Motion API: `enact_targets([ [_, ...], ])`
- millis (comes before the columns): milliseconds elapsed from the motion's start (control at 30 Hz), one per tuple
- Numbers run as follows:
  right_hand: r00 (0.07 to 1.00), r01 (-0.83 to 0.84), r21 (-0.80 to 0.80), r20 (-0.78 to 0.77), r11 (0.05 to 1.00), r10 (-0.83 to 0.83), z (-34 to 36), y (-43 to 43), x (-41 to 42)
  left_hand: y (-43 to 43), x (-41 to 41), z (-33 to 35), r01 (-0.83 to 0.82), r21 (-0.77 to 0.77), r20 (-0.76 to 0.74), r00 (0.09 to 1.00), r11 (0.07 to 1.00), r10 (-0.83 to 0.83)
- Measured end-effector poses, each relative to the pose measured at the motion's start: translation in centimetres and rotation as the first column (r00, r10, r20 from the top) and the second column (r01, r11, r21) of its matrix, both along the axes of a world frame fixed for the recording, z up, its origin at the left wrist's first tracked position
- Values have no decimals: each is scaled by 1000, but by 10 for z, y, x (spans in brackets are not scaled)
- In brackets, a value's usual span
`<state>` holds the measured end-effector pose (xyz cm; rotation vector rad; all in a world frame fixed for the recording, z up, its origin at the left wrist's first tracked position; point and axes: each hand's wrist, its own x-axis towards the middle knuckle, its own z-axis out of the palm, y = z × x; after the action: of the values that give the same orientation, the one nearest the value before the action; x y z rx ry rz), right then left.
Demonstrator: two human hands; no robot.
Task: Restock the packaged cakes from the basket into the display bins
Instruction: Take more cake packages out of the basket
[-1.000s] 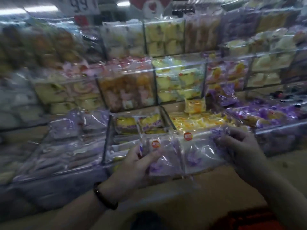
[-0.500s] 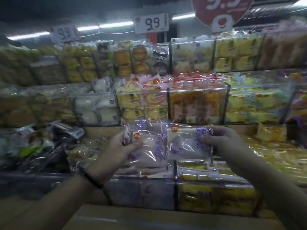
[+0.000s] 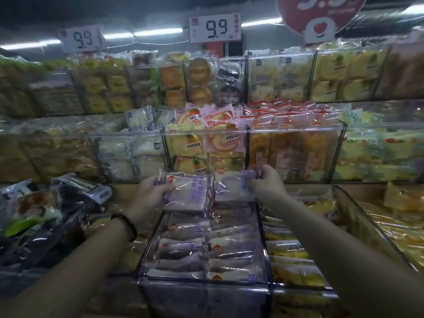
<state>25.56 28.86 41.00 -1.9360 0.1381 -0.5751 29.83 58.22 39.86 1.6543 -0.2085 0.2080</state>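
Brought left pack (image 3: 187, 193) and right pack (image 3: 230, 187) over the near bin (image 3: 204, 280).
Pinched one each, with left hand (image 3: 146, 196) and right hand (image 3: 267, 185).

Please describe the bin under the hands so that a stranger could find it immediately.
Start at the middle 9.9 price sign and go down to the lowest row. The clear bin there holds white packs with purple print; the bin to its right holds yellow packs.

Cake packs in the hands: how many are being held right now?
2. Left pack in the left hand, right pack in the right hand, side by side above the bin's far end. More could be hidden behind them.
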Motion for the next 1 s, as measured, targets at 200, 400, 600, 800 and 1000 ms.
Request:
enact_targets([
  [200,998,50,-211,-18,976,-55,2,7,12,2,3,-22,-19,73,90,996,997,12],
  [400,998,32,-332,-32,943,-46,4,17,-3,10,-10,-9,-10,311,64,998,950,-10],
  [600,988,110,-622,-18,775,-155,2,22,-8,10,-12,-2,-40,460,197,979,887,-58],
  [800,960,108,-763,-87,637,-266,11,19,-8,-6,-11,-2,-76,519,258,964,851,-71],
  [1000,968,76,-777,-93,625,-234,6,19,-14,-14,-23,-1,-250,547,367,929,799,39],
])
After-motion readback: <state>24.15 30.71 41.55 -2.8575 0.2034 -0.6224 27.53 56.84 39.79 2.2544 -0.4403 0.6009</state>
